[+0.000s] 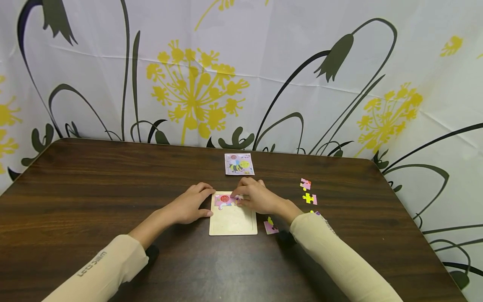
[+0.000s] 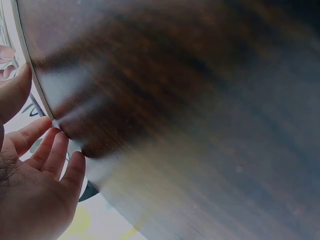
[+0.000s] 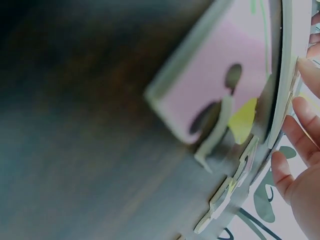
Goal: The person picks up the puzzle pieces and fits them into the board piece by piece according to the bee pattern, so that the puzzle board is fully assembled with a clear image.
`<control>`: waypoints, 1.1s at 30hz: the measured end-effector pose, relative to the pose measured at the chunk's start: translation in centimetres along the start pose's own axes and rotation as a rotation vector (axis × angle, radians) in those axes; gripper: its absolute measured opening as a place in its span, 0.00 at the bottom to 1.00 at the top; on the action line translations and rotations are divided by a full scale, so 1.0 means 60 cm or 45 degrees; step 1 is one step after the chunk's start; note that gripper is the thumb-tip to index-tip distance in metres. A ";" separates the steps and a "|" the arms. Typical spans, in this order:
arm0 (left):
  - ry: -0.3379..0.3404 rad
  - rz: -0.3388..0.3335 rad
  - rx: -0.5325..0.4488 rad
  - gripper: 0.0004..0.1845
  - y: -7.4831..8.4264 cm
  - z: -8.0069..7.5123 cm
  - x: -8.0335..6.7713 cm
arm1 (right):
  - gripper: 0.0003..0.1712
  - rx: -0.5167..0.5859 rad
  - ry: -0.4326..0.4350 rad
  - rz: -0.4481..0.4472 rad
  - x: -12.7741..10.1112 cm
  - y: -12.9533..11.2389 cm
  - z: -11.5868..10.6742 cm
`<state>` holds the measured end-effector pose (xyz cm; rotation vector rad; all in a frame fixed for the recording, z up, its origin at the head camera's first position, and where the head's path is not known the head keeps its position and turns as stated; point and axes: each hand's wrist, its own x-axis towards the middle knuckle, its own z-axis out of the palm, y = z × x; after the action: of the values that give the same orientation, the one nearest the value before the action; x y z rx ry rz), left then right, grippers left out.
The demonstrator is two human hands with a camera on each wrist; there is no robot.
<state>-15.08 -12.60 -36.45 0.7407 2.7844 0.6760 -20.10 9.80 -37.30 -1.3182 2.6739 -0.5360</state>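
Note:
A pale wooden puzzle board (image 1: 232, 222) lies flat on the table, with pink puzzle pieces (image 1: 222, 201) along its top edge, one bearing a red circle. My left hand (image 1: 190, 205) rests at the board's left side, thumb and fingertips against the rim. At the board's upper right, my right hand (image 1: 258, 196) pinches a pink puzzle piece (image 1: 239, 198), mostly hidden under the fingers. The left wrist view shows the left hand (image 2: 45, 175) with extended fingers at the board's edge. In the right wrist view, the right hand's fingers (image 3: 300, 132) bend over the board.
A picture card (image 1: 239, 164) with a bee lies behind the board. Loose pieces lie to the right: a pink one (image 1: 271, 227) beside the board, a yellow-and-pink one (image 1: 310, 198) and another pink one (image 1: 305, 184) farther off. The right sleeve (image 1: 332, 251) partly covers another. A patterned curtain (image 1: 279, 63) hangs behind the table.

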 end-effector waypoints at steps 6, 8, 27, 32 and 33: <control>0.000 0.004 0.000 0.28 -0.001 0.001 0.001 | 0.10 0.000 0.003 -0.009 0.000 0.000 0.000; 0.002 0.005 0.001 0.28 -0.001 0.001 0.001 | 0.10 -0.001 -0.001 -0.006 0.000 0.000 0.000; 0.012 0.013 -0.010 0.28 -0.001 0.001 -0.001 | 0.16 0.213 -0.019 0.054 -0.005 0.010 -0.018; 0.012 0.011 -0.011 0.29 -0.001 0.001 -0.001 | 0.15 0.233 -0.006 0.057 -0.009 0.016 -0.022; 0.011 0.012 -0.009 0.29 -0.001 0.001 -0.001 | 0.15 0.234 -0.002 0.056 -0.010 0.018 -0.023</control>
<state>-15.08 -12.67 -36.53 0.7513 2.7866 0.6921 -20.85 11.22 -36.45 -1.2067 2.5727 -0.7543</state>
